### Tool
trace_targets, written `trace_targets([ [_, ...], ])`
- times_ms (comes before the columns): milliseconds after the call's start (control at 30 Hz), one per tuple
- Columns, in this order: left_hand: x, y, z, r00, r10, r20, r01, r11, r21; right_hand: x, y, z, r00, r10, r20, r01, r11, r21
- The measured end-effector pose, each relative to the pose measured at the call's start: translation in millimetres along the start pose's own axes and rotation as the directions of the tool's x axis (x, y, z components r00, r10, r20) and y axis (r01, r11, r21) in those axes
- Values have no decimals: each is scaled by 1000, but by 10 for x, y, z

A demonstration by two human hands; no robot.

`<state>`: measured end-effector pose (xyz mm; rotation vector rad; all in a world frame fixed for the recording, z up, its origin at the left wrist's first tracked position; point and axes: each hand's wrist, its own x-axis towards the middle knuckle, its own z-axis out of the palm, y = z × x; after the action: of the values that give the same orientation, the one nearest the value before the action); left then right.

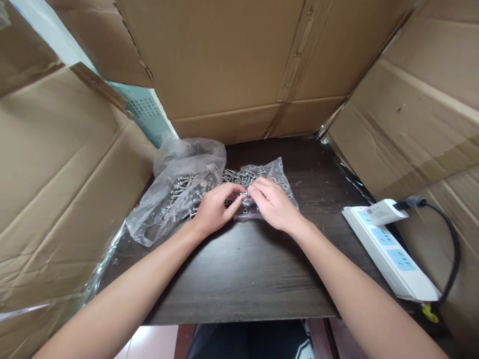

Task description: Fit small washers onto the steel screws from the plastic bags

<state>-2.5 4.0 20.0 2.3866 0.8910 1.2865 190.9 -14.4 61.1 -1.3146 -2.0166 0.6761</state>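
Near the middle of the table, my left hand pinches a small metal bolt between thumb and forefinger. My right hand meets it from the other side, its fingertips closed at the bolt's end. Any small part under those fingertips is hidden. Behind both hands lies a flat clear bag with loose bolts and washers on it. To the left, a larger crumpled plastic bag holds many bolts, partly covered by my left hand and wrist.
Cardboard walls enclose the dark wooden table at the back and both sides. At the right stands a white power strip with a plugged-in adapter and a black cable. The table's front edge is close to my body.
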Motion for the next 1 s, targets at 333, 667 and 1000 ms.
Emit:
trace_targets([
  [333, 11, -26, -12, 999, -34, -1, 34, 999, 21, -6, 8, 26, 999, -32, -19, 32, 999, 20],
  [667, 16, -10, -9, 999, -37, 6, 36, 999, 31, -4, -15, -7, 999, 17, -28, -15, 998, 61],
  [1000, 14, -27, 7, 999, -43, -6, 43, 999, 24, -9, -5, 56, 999, 1, -54, -2, 1000, -14],
])
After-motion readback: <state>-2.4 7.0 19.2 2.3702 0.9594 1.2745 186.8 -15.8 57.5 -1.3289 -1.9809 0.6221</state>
